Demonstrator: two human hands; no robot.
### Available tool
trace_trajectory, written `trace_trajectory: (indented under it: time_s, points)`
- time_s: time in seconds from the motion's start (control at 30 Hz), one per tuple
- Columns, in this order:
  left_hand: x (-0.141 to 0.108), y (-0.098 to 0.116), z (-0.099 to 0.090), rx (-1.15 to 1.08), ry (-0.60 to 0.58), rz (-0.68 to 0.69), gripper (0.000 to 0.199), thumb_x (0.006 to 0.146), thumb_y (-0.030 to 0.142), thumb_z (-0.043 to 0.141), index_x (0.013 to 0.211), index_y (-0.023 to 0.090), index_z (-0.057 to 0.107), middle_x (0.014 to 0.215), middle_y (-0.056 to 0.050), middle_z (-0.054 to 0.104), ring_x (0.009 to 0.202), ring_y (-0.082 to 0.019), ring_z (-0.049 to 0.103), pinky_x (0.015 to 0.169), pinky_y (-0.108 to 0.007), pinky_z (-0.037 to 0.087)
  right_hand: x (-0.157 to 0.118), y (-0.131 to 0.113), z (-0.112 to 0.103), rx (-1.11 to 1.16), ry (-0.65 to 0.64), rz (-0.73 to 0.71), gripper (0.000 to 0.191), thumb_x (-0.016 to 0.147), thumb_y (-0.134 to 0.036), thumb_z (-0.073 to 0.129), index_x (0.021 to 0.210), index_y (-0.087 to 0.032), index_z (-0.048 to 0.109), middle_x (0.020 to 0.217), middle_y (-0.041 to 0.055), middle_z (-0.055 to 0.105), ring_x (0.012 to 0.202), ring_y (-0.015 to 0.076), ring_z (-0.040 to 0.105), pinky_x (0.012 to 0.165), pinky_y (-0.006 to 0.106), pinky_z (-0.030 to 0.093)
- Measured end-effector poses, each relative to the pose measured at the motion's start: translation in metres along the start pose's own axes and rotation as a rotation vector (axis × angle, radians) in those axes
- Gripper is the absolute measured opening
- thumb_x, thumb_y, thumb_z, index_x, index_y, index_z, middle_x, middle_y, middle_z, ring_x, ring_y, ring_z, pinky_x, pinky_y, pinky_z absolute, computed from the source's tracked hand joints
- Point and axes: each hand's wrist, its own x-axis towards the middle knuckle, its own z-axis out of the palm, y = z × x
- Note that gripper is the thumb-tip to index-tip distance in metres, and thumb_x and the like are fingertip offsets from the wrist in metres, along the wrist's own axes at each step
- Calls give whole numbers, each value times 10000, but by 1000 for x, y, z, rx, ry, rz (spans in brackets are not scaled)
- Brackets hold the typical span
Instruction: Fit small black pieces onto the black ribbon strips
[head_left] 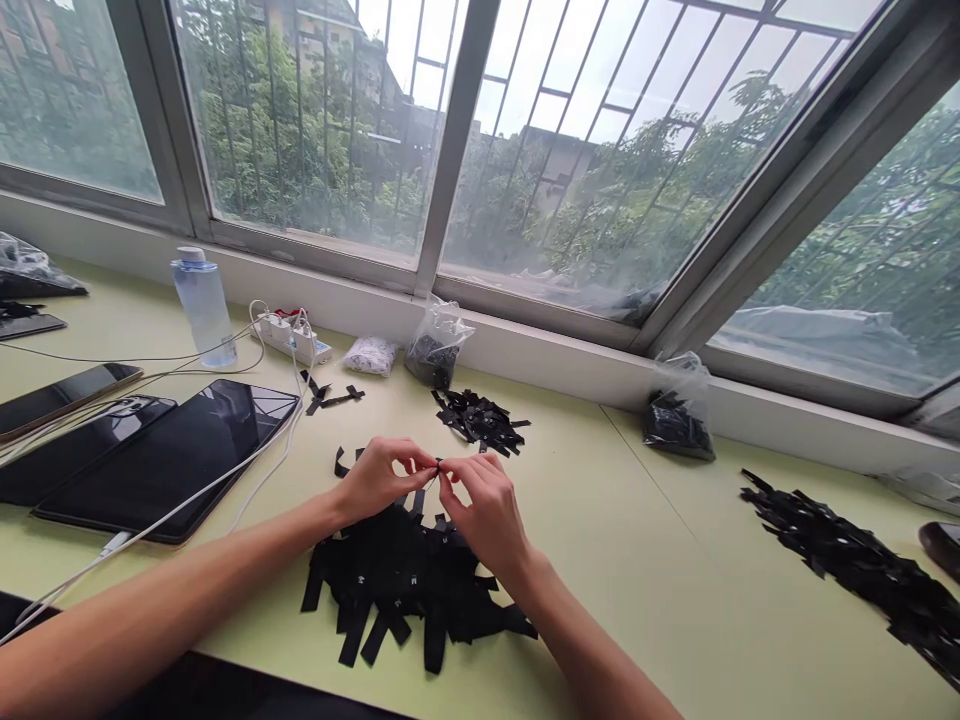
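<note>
My left hand point(381, 478) and my right hand point(486, 502) meet fingertip to fingertip, both pinching a small black strip point(437, 467). Most of that strip is hidden by the fingers. Under and in front of them lies a heap of black fabric strips point(397, 575), several bearing small white letter marks such as M. Just beyond my right hand is a smaller pile of short black strips point(480, 418). A few loose black pieces point(330, 393) rest farther left.
Tablets point(180, 455), a phone point(67, 395) and white cables occupy the left. A water bottle point(204, 305) and power strip point(296, 335) stand near the window. Bags of black pieces point(435, 350) point(679, 410) sit along the sill; a long black pile point(855, 560) lies right.
</note>
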Motion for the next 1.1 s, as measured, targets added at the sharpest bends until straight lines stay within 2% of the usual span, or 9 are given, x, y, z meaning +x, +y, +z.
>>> trace_trajectory:
  time_s: [0.2,0.37,0.57,0.83,1.1]
  points:
    - [0,2,3,-29,-37,-12,153,900,227,629,973,153,741,875,-39,742,740,-132,634,694,-251,531,-1,1,1,-30,4,-58,136,930,-110,536,953,-223,607,762,15,650,713,189,569,782,365,446]
    - [0,3,2,5,-54,-7,136,892,198,621,965,156,728,903,-41,736,748,-131,628,697,-251,536,-3,4,4,-53,-24,-76,150,928,-96,523,965,-218,603,791,22,655,731,189,563,795,364,440]
    - [-1,2,2,70,-33,42,138,873,168,628,940,168,749,889,-54,722,752,-138,628,664,-240,529,-6,5,6,-109,-57,-90,171,927,-92,501,940,-219,615,794,30,666,714,193,575,774,366,434]
    - [-2,8,4,29,-17,-28,135,865,173,639,921,173,762,867,-42,747,748,-139,650,641,-225,521,-10,5,8,-128,-86,-83,166,930,-107,485,920,-217,609,823,50,672,724,204,597,717,348,427]
    - [-1,2,12,38,61,-32,80,873,172,622,846,153,694,798,-13,714,721,-126,643,651,-232,523,-2,8,5,-194,-49,-100,143,958,-139,495,956,-206,620,805,46,687,699,197,603,740,358,411]
